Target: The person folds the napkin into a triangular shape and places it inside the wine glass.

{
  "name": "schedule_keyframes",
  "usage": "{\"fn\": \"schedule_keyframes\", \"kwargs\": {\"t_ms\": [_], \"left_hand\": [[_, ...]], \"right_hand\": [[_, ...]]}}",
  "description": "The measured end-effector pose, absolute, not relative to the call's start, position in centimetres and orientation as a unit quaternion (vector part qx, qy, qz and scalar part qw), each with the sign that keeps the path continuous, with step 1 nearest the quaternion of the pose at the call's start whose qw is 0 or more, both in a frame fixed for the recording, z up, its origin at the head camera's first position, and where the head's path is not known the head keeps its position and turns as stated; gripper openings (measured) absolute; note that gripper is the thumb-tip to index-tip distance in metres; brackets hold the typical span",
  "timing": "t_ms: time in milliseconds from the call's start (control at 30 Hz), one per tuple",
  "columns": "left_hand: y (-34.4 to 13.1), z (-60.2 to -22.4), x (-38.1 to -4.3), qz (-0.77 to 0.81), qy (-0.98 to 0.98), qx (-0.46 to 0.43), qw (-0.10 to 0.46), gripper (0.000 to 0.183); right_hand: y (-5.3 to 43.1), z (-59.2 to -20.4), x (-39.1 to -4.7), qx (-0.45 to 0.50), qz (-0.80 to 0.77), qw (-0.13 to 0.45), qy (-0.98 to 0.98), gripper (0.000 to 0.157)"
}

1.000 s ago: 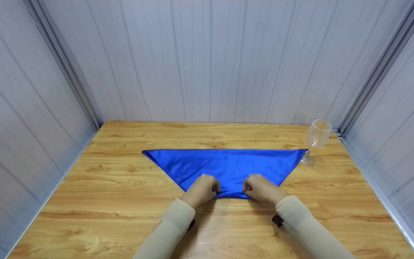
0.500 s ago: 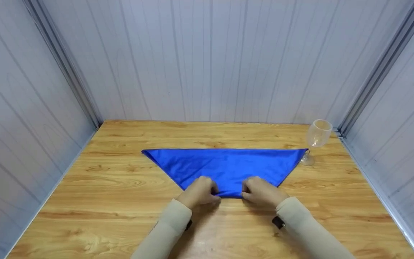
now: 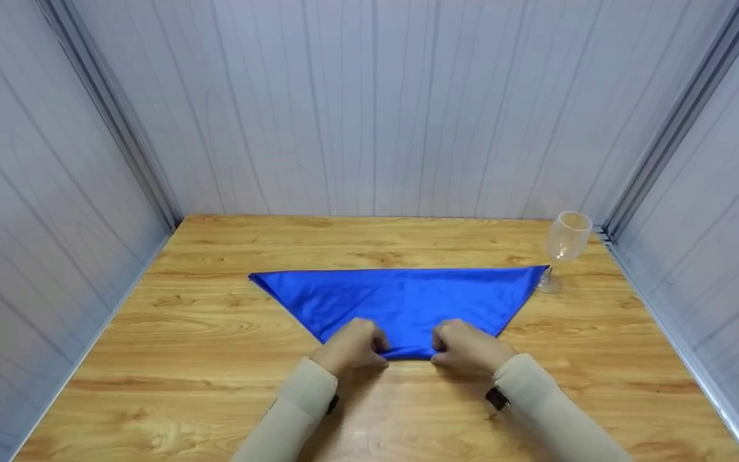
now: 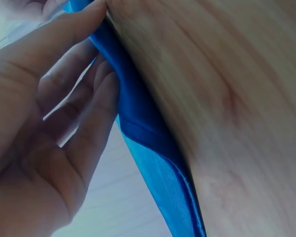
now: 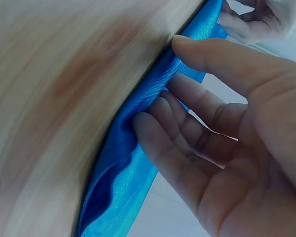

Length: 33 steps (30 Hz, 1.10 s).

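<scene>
A shiny blue satin cloth [image 3: 401,301] lies folded on the wooden table, its long straight edge at the back and both sides narrowing towards the person. Its near edge is rolled over, as the left wrist view shows on the roll [image 4: 138,106]. The left hand [image 3: 353,346] pinches this near edge, thumb at the front and bent fingers on the roll. A short way to the right, the right hand [image 3: 469,346] grips the same edge likewise, with its thumb [image 5: 192,47] low at the table. A flat stretch of roll shows between the hands.
A clear stemmed wine glass [image 3: 567,237] stands upright at the back right, its foot close to the cloth's right corner. Pale panelled walls [image 3: 369,109] enclose the table [image 3: 170,359] at the back and both sides.
Both hands have come slightly closer to the person, and the thumbs have moved out to the near edge. The cloth has slid a little the same way, most at its left corner.
</scene>
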<state>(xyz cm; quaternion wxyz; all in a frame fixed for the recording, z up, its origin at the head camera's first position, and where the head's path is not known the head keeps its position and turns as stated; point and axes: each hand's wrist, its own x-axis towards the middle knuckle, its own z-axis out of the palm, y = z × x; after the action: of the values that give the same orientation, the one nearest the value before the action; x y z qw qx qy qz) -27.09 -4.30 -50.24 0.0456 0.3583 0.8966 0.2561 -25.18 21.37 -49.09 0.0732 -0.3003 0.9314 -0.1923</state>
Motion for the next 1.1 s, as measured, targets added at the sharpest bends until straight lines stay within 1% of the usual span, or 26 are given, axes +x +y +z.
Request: {"fn": "schedule_keyframes", "kwargs": {"t_ms": [167,333,800,1100], "left_hand": [[-4.29,-50.32,-26.93,0.246,0.900,0.360,0.030,0.011],[-4.25,-50.12,-26.69,0.239,0.899,0.365,0.020,0.004],[-4.91,-50.09,-26.30,0.266,0.889,0.370,0.048,0.004],[-5.12,-49.93,-26.17,0.261,0.888,0.375,0.049,0.005]], "right_hand": [[21.30,-48.96,-25.06,-0.302,-0.191,0.080,0.930,0.018],[21.37,-48.93,-24.91,-0.283,-0.196,0.111,0.932,0.013],[21.48,-48.94,-24.68,-0.290,-0.213,0.135,0.923,0.011],[21.55,-49.12,-25.05,-0.321,-0.204,0.119,0.917,0.014]]}}
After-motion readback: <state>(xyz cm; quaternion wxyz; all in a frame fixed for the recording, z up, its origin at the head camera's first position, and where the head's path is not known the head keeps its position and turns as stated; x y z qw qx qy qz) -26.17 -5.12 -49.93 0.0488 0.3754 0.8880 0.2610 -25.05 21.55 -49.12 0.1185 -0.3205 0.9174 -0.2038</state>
